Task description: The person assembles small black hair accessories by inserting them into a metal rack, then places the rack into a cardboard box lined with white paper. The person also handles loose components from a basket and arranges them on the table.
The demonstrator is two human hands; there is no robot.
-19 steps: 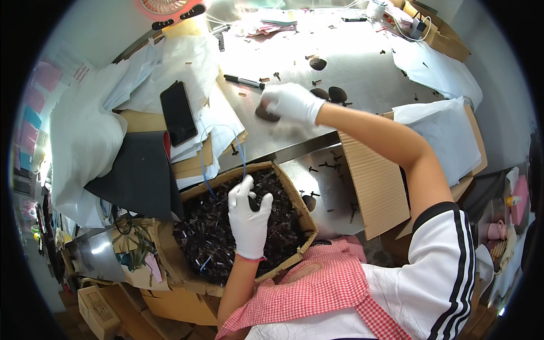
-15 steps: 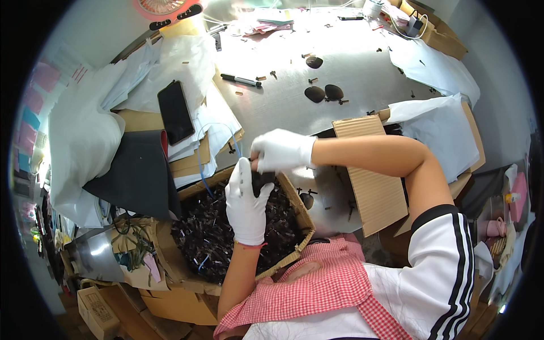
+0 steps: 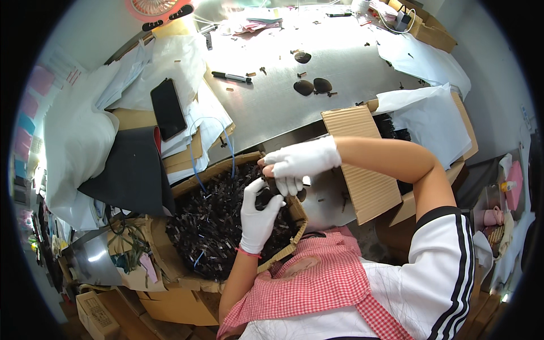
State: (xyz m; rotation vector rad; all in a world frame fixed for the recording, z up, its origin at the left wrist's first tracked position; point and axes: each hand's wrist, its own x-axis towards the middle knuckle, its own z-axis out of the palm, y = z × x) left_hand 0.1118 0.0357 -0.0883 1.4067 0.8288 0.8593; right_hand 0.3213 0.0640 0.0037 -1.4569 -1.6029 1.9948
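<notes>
Nearest us, our left hand (image 3: 258,218) in its white glove is curled shut on a small dark piece (image 3: 264,198), lifted just above the cardboard box (image 3: 190,184) of dark clips (image 3: 215,226) beneath it. Our right hand (image 3: 303,161), also gloved, has come back from the far bench, where it was a moment ago among the dark oval pieces (image 3: 313,86); it now meets the left hand, its fingers (image 3: 292,184) bent down and touching the same small piece, though we cannot tell whether they grip it. We judge that the two hands are now joining or fitting parts over the box. Just right of the hands a cardboard flap (image 3: 360,158) stands open. Beyond the hands lies the metal bench (image 3: 272,107), with a black marker (image 3: 231,76) farther on and a phone (image 3: 168,109) far off to the left.
</notes>
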